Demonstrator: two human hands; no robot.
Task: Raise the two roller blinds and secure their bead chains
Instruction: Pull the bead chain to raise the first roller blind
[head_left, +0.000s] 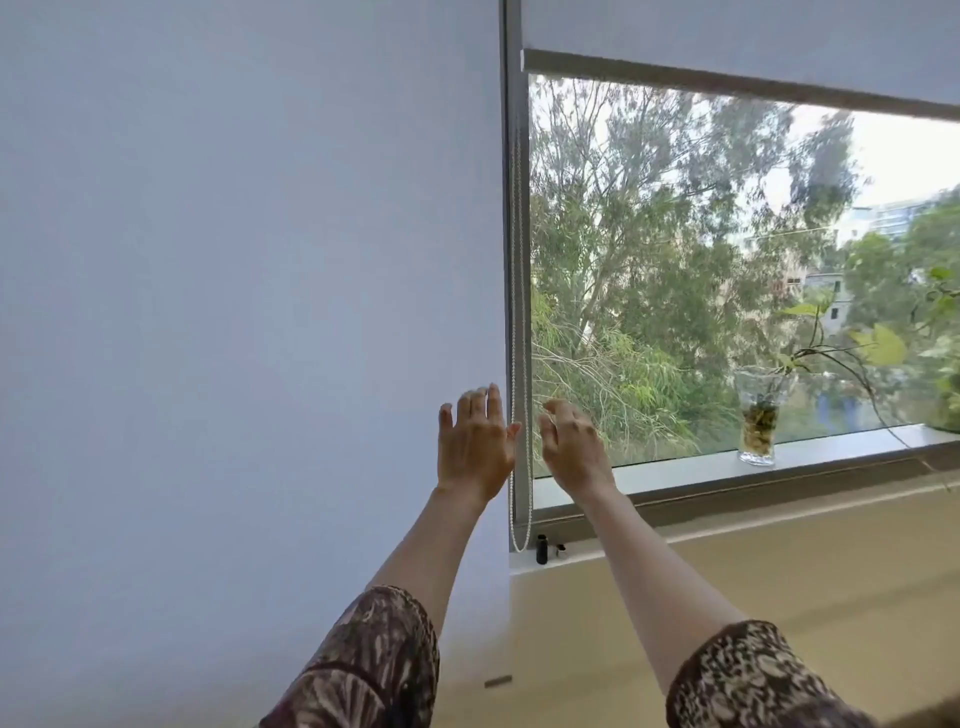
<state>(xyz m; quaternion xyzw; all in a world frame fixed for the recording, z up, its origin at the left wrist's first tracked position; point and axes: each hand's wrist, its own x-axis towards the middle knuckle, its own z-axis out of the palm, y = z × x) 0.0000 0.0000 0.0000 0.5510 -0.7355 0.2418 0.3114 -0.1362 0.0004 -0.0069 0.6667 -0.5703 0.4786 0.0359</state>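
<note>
The left roller blind (234, 312) fills the whole left half of the view, fully lowered, its fabric hanging down past the sill level. The right roller blind (727, 31) is already drawn high, its bottom bar (727, 83) crossing the top of the window (701, 286) and leaving trees and distant buildings in view. Along the window's foot runs the sill (675, 475), with a glass vase (759, 421) of trailing plant cuttings standing far right on it.

Between the two blinds, against the frame post (511, 156), the bead chain (519, 322) hangs in a long loop, its lowest bend (521, 545) dangling free just above the ledge. A small dark object (542, 548), possibly the chain's holder, stands just right of that bend; I cannot tell what it is.

The left hand (475, 441) is raised with fingers spread and released, just left of the chain, its thumb about at the strand. The right hand (571, 441) is also loosened and empty, just right of the chain, fingers slightly curled toward it. Neither grasps anything yet.

Risks, as I judge them: pulling the wrong strand of the loop would not lift the blind; if this chain belongs to the already raised blind, it could lower that one instead. A jerky pull could let beads skip or swing the loose loop. Left unfastened, the loop stays dangling, so securing remains undone.

No brands, labels or readable writing are visible.
</note>
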